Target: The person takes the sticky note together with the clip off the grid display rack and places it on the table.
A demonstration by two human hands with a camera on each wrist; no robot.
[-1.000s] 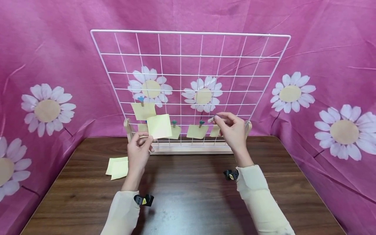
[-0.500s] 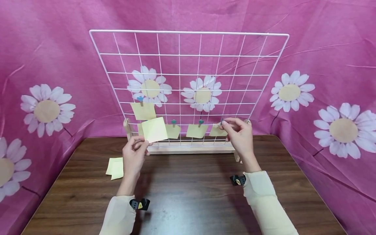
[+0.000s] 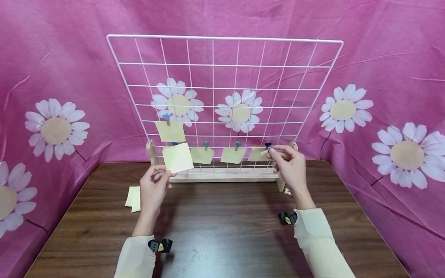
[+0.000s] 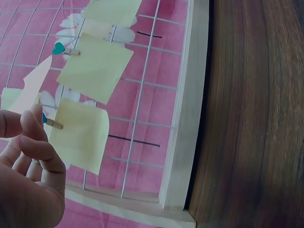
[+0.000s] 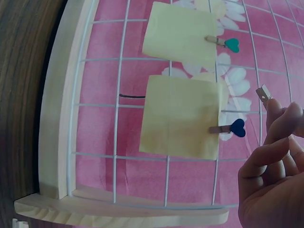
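My left hand [image 3: 153, 189] pinches a yellow sticky note [image 3: 178, 158] by its lower left corner, in front of the white wire grid [image 3: 224, 38]. Between thumb and fingertips of my right hand [image 3: 292, 170] is a small wooden clothespin [image 5: 263, 94], held before the grid's lower right part. Near it hangs a note [image 5: 180, 116] fixed by a clothespin with a dark blue heart [image 5: 238, 128]. More clipped notes line the lower grid, such as this middle note [image 3: 233, 155] with its green heart clothespin [image 3: 238, 144]. Higher at left hangs another note [image 3: 171, 132] under a light blue heart clothespin [image 3: 166, 117].
The grid stands in a wooden base [image 3: 226, 177] at the back of the brown table [image 3: 222, 231]. Loose sticky notes [image 3: 132, 197] lie left of my left hand, partly covered by it. Small clothespins [image 3: 287, 192] lie by the base's right foot. Behind is a pink flowered cloth [image 3: 222, 19].
My left hand has drawn left and down with its sticky note. My right hand has moved right and slightly down with the clothespin, uncovering the dark blue heart clothespin on the rightmost note.
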